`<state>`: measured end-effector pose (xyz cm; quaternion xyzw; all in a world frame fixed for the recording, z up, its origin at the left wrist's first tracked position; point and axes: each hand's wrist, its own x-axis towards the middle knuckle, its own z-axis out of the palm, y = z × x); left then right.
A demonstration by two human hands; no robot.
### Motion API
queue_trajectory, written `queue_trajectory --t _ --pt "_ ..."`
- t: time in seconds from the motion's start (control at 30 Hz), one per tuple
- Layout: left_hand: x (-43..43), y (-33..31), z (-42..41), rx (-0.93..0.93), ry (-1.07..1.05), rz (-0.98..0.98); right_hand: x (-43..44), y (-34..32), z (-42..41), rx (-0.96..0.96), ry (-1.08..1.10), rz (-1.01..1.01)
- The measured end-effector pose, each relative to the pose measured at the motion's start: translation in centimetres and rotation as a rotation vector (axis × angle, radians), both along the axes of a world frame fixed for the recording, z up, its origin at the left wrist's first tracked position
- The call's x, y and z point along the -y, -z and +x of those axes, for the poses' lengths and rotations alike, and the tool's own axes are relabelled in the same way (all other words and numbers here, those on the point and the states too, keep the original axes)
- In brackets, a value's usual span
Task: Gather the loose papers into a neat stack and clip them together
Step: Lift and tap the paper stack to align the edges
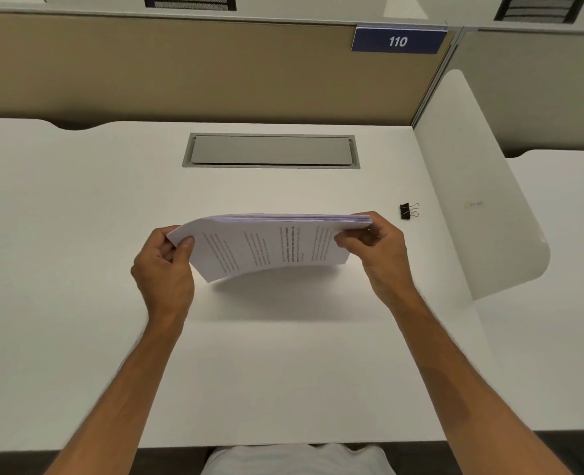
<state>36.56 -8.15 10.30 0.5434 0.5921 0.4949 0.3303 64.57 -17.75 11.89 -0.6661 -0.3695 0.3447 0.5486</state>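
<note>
A stack of printed white papers (266, 245) hangs above the white desk (78, 217), held upright on edge with its printed face toward me and its lower part curving. My left hand (165, 265) grips the stack's left end, thumb on the near face. My right hand (374, 250) grips the right end the same way. The sheets' top edges look roughly level. A black binder clip (408, 210) with silver handles lies on the desk, to the right of my right hand and apart from it.
A grey cable hatch (271, 150) is set into the desk behind the papers. A white side divider (482, 186) stands at the right. A tan partition (181, 70) with a blue "110" sign (398, 41) closes the back.
</note>
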Motion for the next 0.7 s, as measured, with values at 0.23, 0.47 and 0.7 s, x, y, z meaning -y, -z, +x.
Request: queue_trajectory --t 0.23,0.47,0.7 --pt "0.6 0.4 0.2 0.008 0.009 -0.035 -0.2 1.5 -0.7 0.081 0.076 0.005" --pt "1.6 2.1 1.4 0.038 0.021 -0.122 -0.2 3.0 -1.1 0.053 0.111 -0.022" --pt "1.6 2.9 1.6 0.026 -0.018 -0.157 -0.5 4.2 -1.1 0.027 0.141 -0.034"
